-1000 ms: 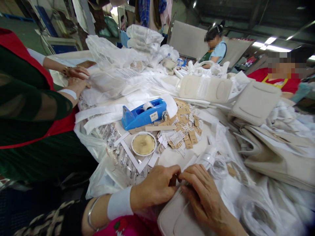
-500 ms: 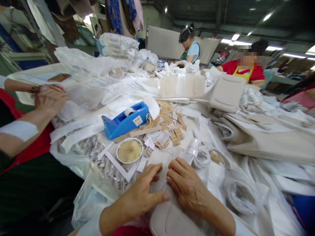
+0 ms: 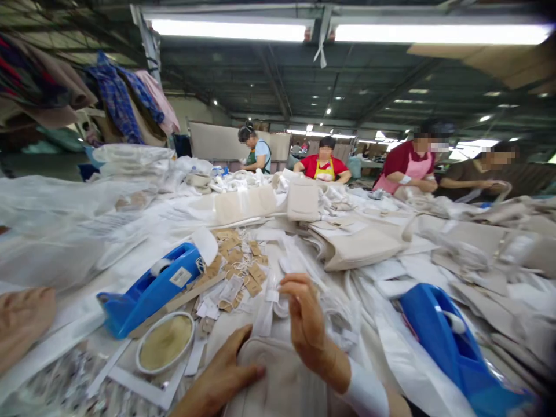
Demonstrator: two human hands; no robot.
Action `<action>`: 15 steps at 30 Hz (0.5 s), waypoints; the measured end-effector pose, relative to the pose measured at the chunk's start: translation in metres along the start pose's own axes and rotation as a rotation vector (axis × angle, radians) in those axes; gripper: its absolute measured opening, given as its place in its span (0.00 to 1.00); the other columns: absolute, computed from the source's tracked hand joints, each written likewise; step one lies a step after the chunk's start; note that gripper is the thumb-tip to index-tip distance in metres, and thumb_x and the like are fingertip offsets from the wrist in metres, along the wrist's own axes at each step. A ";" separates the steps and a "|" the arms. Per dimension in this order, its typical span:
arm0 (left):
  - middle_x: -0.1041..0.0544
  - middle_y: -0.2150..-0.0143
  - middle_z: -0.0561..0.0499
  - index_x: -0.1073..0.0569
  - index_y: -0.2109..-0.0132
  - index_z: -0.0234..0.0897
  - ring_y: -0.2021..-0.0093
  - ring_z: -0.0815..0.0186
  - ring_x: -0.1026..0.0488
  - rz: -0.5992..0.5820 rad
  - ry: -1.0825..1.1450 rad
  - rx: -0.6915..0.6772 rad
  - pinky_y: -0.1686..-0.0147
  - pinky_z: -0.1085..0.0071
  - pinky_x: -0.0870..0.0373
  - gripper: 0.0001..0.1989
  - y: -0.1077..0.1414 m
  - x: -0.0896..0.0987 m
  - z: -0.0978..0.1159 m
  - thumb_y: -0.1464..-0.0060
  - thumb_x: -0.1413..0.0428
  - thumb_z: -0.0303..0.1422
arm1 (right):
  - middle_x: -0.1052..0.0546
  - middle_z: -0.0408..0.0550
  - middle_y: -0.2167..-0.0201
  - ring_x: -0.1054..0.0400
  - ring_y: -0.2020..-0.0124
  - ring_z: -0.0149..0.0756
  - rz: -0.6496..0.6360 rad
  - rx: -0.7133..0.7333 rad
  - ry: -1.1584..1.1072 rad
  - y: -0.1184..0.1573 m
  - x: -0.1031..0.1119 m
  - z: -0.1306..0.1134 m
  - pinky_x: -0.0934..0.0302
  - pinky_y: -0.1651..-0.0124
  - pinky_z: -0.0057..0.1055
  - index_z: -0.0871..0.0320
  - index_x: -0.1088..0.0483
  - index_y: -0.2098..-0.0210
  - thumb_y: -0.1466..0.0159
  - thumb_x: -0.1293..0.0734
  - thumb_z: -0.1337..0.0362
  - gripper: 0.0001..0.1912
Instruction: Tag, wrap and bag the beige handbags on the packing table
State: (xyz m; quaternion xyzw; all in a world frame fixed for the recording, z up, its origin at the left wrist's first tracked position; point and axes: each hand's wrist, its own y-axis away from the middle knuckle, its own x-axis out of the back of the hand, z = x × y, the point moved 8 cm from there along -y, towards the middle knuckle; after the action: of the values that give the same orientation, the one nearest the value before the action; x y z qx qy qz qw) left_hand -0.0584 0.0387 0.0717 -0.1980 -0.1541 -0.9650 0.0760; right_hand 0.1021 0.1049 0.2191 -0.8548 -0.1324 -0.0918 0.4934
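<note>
A beige padded bag or panel (image 3: 282, 376) with stitched rounded edges lies right in front of me at the bottom. My left hand (image 3: 221, 373) is closed on its left side, thumb over the top face and fingers along the edge. Above the bag's right side, my right hand (image 3: 306, 324) is raised, fingers loosely bent and apart, with nothing visible in them. Just beyond it are white wrapped straps (image 3: 273, 292). Brown paper tags with white strings (image 3: 254, 278) lie in a pile past the hands, beside a round tub of yellowish paste (image 3: 167, 341).
Blue tape dispensers stand at the left (image 3: 152, 289) and right (image 3: 456, 347). A co-worker's hand (image 3: 26, 324) rests at the far left. Folded beige bags (image 3: 360, 237) and clear plastic wrapping (image 3: 56, 231) cover the table. Several people work across it.
The view has swung up and to the right, bringing the second dispenser into sight. My right hand has lifted off the bag; my left hand has closed on its side.
</note>
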 end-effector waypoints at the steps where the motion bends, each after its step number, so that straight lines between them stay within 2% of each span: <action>1: 0.34 0.35 0.37 0.36 0.37 0.28 0.34 0.46 0.39 -0.016 -0.031 0.008 0.33 0.58 0.46 0.44 0.000 0.000 0.001 0.63 0.38 0.41 | 0.32 0.50 0.55 0.36 0.52 0.39 0.110 -0.100 0.092 0.002 0.029 0.007 0.39 0.48 0.39 0.52 0.36 0.53 0.32 0.45 0.69 0.12; 3: 0.36 0.34 0.35 0.38 0.36 0.24 0.35 0.46 0.39 -0.062 -0.072 0.016 0.33 0.58 0.46 0.47 -0.002 -0.002 0.003 0.62 0.40 0.43 | 0.32 0.53 0.50 0.36 0.48 0.44 0.228 -0.367 0.244 0.025 0.083 0.026 0.41 0.43 0.44 0.54 0.36 0.48 0.33 0.41 0.60 0.14; 5: 0.35 0.35 0.34 0.39 0.36 0.23 0.36 0.46 0.38 -0.079 -0.092 0.013 0.34 0.57 0.44 0.48 -0.004 -0.003 0.006 0.63 0.40 0.44 | 0.32 0.56 0.45 0.36 0.45 0.47 0.224 -0.722 0.291 0.071 0.124 0.050 0.41 0.42 0.45 0.57 0.37 0.44 0.35 0.40 0.51 0.25; 7: 0.33 0.37 0.34 0.38 0.38 0.23 0.37 0.46 0.36 -0.081 -0.106 0.012 0.36 0.56 0.42 0.47 -0.007 -0.003 0.008 0.64 0.40 0.45 | 0.29 0.58 0.45 0.33 0.45 0.49 0.174 -1.060 0.273 0.128 0.148 0.065 0.39 0.43 0.44 0.59 0.37 0.41 0.38 0.40 0.45 0.33; 9: 0.30 0.39 0.35 0.36 0.39 0.25 0.39 0.46 0.33 -0.096 -0.122 0.000 0.37 0.57 0.40 0.45 -0.009 -0.003 0.013 0.65 0.40 0.45 | 0.25 0.58 0.49 0.31 0.45 0.51 0.099 -1.278 0.217 0.173 0.154 0.069 0.38 0.42 0.44 0.62 0.36 0.41 0.40 0.40 0.42 0.37; 10: 0.29 0.40 0.36 0.35 0.40 0.26 0.40 0.46 0.33 -0.105 -0.133 -0.007 0.38 0.57 0.39 0.44 -0.008 -0.004 0.016 0.65 0.40 0.45 | 0.23 0.59 0.51 0.31 0.44 0.52 0.058 -1.328 0.191 0.187 0.154 0.070 0.38 0.41 0.44 0.63 0.35 0.42 0.41 0.40 0.41 0.38; 12: 0.27 0.42 0.37 0.33 0.42 0.26 0.42 0.47 0.31 -0.115 -0.154 -0.007 0.40 0.59 0.37 0.42 -0.006 -0.004 0.020 0.66 0.40 0.43 | 0.21 0.59 0.54 0.32 0.43 0.54 -0.028 -1.358 0.171 0.197 0.150 0.073 0.39 0.39 0.44 0.64 0.32 0.43 0.44 0.38 0.41 0.39; 15: 0.25 0.44 0.39 0.30 0.45 0.28 0.44 0.48 0.29 -0.094 -0.172 0.045 0.43 0.61 0.35 0.39 -0.002 -0.002 0.020 0.67 0.38 0.38 | 0.19 0.59 0.60 0.30 0.47 0.62 -0.151 -1.317 0.184 0.186 0.142 0.081 0.38 0.40 0.47 0.60 0.26 0.48 0.52 0.32 0.40 0.40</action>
State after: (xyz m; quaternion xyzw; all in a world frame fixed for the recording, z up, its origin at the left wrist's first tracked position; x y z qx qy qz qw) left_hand -0.0498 0.0468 0.0876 -0.2709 -0.1906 -0.9433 0.0215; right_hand 0.2974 0.1055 0.0677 -0.9546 -0.0655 -0.2601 -0.1298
